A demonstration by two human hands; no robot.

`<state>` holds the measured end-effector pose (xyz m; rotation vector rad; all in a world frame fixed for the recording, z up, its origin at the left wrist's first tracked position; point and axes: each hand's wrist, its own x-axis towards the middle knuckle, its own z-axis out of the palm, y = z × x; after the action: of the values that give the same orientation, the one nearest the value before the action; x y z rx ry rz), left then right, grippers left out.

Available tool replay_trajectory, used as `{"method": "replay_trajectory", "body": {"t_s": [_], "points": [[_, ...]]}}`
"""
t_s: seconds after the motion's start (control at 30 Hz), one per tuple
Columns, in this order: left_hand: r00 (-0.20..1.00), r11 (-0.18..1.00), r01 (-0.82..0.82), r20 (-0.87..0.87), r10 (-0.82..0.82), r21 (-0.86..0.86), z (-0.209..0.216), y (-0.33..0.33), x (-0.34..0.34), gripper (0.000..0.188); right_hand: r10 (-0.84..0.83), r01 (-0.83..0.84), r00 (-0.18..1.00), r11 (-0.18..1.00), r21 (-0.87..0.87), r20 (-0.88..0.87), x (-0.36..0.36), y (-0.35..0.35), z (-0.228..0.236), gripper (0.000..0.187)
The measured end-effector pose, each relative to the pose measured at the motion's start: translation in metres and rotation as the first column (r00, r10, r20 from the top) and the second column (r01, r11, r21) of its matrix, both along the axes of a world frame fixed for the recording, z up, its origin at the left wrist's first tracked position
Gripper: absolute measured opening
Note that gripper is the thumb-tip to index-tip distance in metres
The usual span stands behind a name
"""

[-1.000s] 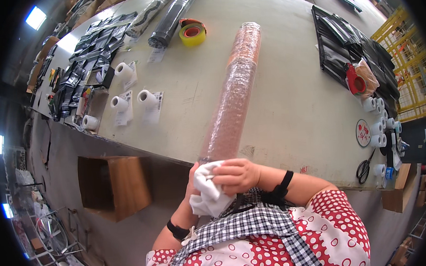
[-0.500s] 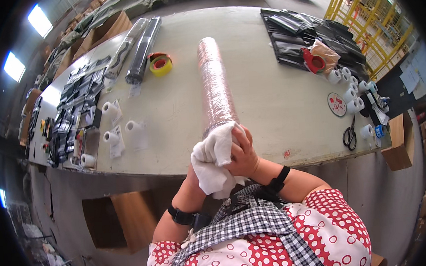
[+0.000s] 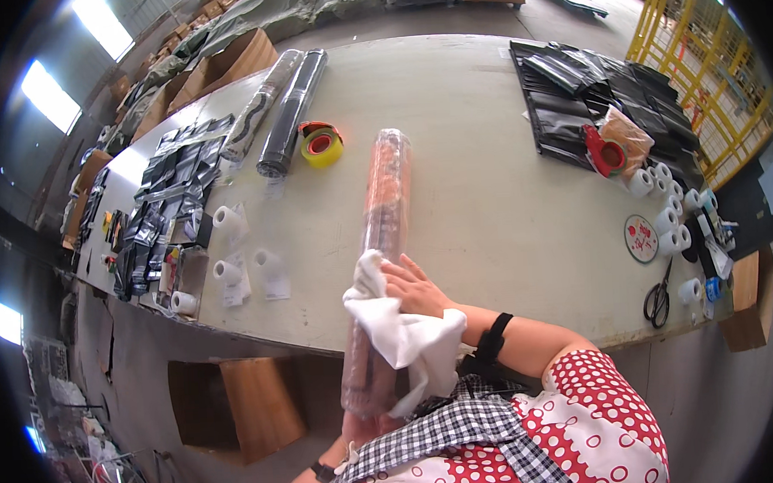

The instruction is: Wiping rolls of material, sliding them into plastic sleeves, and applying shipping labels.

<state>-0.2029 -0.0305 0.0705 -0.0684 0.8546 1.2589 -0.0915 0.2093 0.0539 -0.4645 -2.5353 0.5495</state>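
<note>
A long roll in clear, shiny plastic film (image 3: 386, 198) reaches from the middle of the table toward me, its near end past the table's front edge. At that near end is my left hand (image 3: 366, 426), holding it from below; most of its fingers are hidden. My right hand (image 3: 417, 291) lies over the roll's middle with a white cloth (image 3: 409, 332) under its palm and fingers. The cloth wraps partly round the roll, and its loose part hangs down toward my apron.
Two wrapped rolls (image 3: 292, 115) and a yellow tape roll (image 3: 322, 149) lie at the far left. Black plastic bags (image 3: 602, 99), a red tape dispenser (image 3: 605, 151), small white rolls (image 3: 668, 220) and scissors (image 3: 657, 304) are at right. An open cardboard box (image 3: 260, 410) stands below the table.
The roll has come nearer to me, and its near end now shows. My left hand has drawn back to that end. The cloth has spread out under my right hand.
</note>
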Motion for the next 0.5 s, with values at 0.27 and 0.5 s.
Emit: {"method": "replay_trajectory", "body": {"t_s": [0.27, 0.5], "points": [[0.84, 0.846, -0.43, 0.205, 0.503, -0.316, -0.03, -0.069, -0.024, 0.074, -0.463, 0.468, 0.864, 0.883, 0.024, 0.199, -0.109, 0.209, -0.02, 0.041], [0.894, 0.906, -0.412, -0.238, 0.381, -0.096, -0.013, -0.051, -0.027, 0.078, -0.657, 0.59, 0.752, 0.642, -0.491, 0.044, -0.103, 0.255, -0.016, 0.046]]}}
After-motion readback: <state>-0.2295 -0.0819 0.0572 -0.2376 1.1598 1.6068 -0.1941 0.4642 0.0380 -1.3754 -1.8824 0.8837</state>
